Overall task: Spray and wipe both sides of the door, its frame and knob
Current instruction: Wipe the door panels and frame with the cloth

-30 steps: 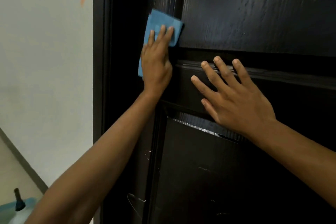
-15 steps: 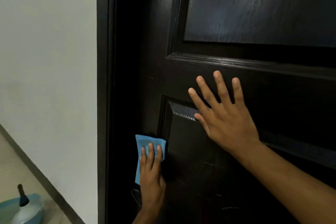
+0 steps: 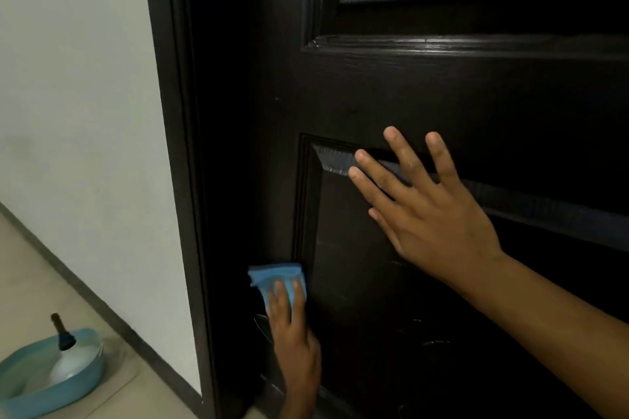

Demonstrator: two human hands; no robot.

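Cloth [image 3: 276, 277] under L hand [image 3: 295, 333], prob. flat on door [image 3: 442, 99].

Blue basin [image 3: 85, 381] on tiled floor [image 3: 51, 282]

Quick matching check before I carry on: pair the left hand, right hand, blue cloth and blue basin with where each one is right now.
Things:
1. left hand
2. right hand
3. blue cloth
4. blue basin

Places:
A. on the floor beside the wall
B. flat on the door's lower panel
C. pressing the cloth
D. against the door, under fingers

Pairs: 1-C, 2-B, 3-D, 4-A
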